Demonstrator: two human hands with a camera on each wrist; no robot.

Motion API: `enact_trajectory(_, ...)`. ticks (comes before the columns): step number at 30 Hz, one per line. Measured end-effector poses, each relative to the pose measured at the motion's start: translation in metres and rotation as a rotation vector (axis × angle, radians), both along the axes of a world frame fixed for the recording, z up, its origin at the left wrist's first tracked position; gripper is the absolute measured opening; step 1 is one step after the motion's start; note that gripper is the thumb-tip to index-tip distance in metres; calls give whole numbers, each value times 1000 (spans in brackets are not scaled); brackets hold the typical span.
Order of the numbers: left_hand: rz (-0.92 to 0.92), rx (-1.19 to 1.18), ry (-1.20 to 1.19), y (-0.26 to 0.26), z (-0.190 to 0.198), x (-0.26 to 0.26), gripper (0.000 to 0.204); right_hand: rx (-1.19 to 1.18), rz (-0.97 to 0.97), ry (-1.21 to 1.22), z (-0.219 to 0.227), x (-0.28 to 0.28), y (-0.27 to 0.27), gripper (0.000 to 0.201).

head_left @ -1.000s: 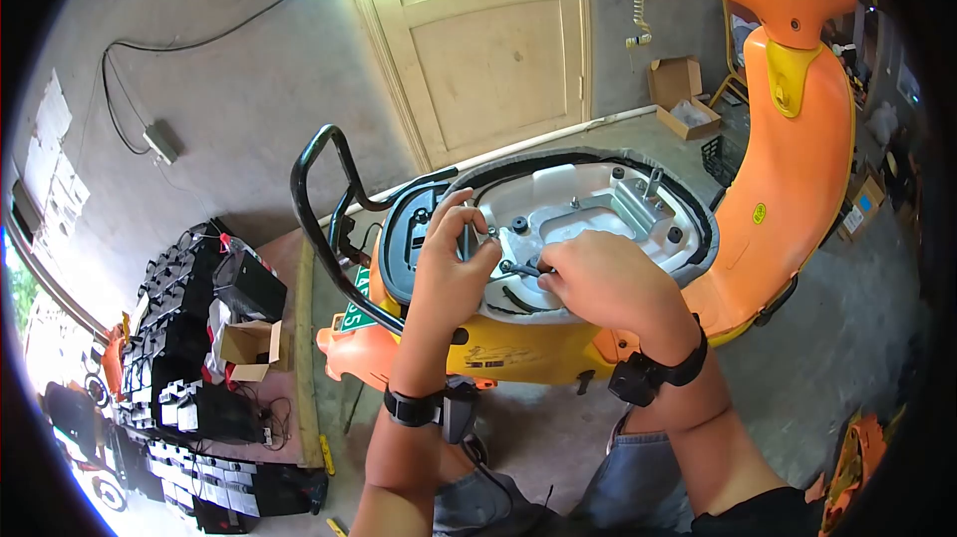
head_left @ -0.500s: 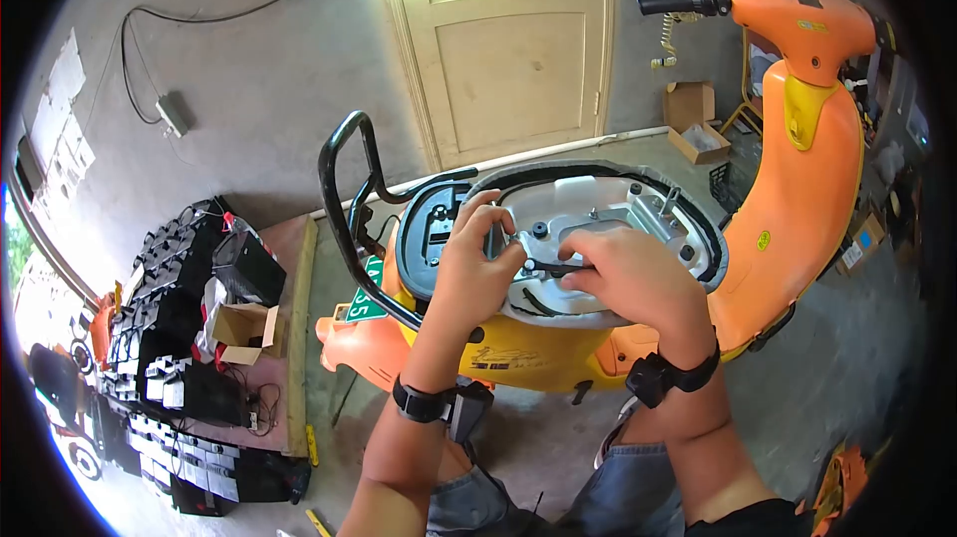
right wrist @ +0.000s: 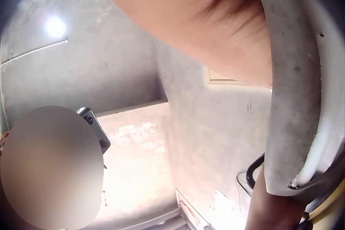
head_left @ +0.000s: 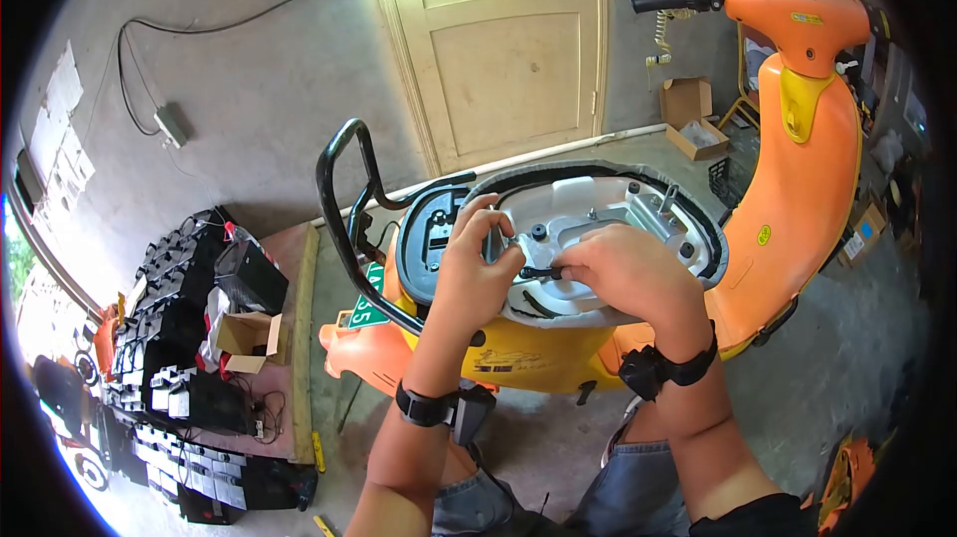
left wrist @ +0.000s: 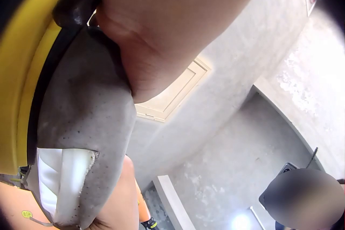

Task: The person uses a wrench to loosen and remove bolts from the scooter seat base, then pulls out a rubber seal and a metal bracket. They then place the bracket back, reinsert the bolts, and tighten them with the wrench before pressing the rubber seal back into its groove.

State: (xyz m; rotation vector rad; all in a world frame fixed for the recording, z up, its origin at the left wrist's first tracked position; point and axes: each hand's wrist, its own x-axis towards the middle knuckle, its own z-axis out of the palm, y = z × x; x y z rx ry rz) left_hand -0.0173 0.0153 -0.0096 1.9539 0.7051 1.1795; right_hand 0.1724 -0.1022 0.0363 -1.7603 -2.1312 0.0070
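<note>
An upturned seat (head_left: 558,206) lies on top of the orange and yellow scooter (head_left: 518,362), its white plastic underside facing up, with dark rubber feet and a metal bracket (head_left: 653,216). My left hand (head_left: 477,273) is at the seat's left end, thumb and fingers curled round a small shiny metal part partly hidden by them. From the right, my right hand (head_left: 633,268) pinches a slim dark tool, wrench-like (head_left: 541,273), whose far end reaches close to my left thumb. Both wrist views show mostly palm and the seat's worn grey cover (left wrist: 89,100); the fingertips are hidden there.
A black grab rail (head_left: 324,178) rises behind the seat. Left of the scooter, several black batteries (head_left: 164,298) and an open carton (head_left: 249,338) stand on and around a low platform. Another carton (head_left: 695,128) sits by the door (head_left: 513,68).
My right hand swings the dark tool slightly between frames, its fingers loosening half a second ago and closing again now. The left hand keeps its place at the seat's left end.
</note>
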Motion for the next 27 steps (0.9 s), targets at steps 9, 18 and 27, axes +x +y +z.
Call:
enact_trajectory(9, 5, 69, 26, 4, -6, -1, 24, -5, -17, -40, 3, -3, 2, 15)
enact_trajectory(18, 4, 27, -1, 0, -2, 0, 21, 84, 35, -76, -5, 2, 7, 32)
enact_trajectory(27, 5, 60, 22, 3, -5, -1, 24, 55, 7, 19, -18, 5, 9, 25)
